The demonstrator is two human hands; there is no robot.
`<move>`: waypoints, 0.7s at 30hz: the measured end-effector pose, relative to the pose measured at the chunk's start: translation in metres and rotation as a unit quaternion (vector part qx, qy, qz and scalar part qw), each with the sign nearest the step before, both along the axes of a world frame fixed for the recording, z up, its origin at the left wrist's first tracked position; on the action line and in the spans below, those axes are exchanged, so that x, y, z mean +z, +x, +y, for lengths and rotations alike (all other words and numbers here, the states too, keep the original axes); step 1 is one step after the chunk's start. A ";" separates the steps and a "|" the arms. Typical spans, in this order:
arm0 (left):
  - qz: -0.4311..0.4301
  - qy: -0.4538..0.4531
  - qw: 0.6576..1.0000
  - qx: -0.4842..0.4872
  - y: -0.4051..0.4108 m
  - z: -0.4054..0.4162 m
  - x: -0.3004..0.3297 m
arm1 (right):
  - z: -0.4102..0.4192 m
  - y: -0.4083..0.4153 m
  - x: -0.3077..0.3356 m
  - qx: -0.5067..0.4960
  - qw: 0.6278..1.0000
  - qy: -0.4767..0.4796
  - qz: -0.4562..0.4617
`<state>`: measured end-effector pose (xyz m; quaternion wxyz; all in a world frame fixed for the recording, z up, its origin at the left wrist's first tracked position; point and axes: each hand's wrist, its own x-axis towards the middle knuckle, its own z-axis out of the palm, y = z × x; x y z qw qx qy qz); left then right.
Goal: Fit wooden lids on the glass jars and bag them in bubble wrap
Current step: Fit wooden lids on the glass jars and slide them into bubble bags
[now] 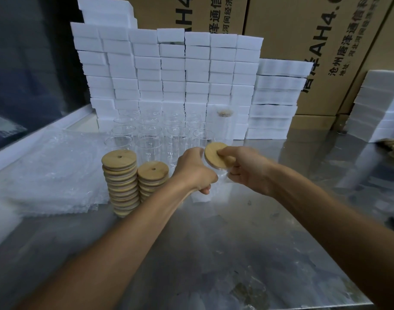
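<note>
L hand (192,172) grips glass jar (220,173) near table (236,242) centre — R hand (247,168) pinches wooden lid (216,154) tilted on its mouth. Lid stacks (122,182) toward left edge.

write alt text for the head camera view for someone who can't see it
A person's right hand presses a wooden lid onto a glass jar gripped by the left hand above a steel table. Two lid stacks and bubble wrap bags lie left, empty jars and white foam blocks behind.
</note>
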<state>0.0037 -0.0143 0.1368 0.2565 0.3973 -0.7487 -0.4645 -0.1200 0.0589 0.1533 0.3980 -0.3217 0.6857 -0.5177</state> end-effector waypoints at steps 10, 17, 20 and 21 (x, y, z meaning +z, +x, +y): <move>0.037 0.006 0.999 -0.001 -0.001 0.010 0.019 | -0.001 -0.005 0.004 0.020 0.948 0.033 0.317; 0.113 0.033 0.993 0.007 0.001 0.015 0.032 | 0.007 0.001 0.010 -0.034 0.863 -0.069 0.499; 0.173 0.057 0.982 0.045 0.004 0.009 0.038 | 0.014 -0.001 0.006 -0.091 0.920 -0.205 0.322; 0.179 0.062 0.980 0.055 0.005 0.008 0.040 | 0.017 -0.001 0.003 -0.123 0.925 -0.252 0.256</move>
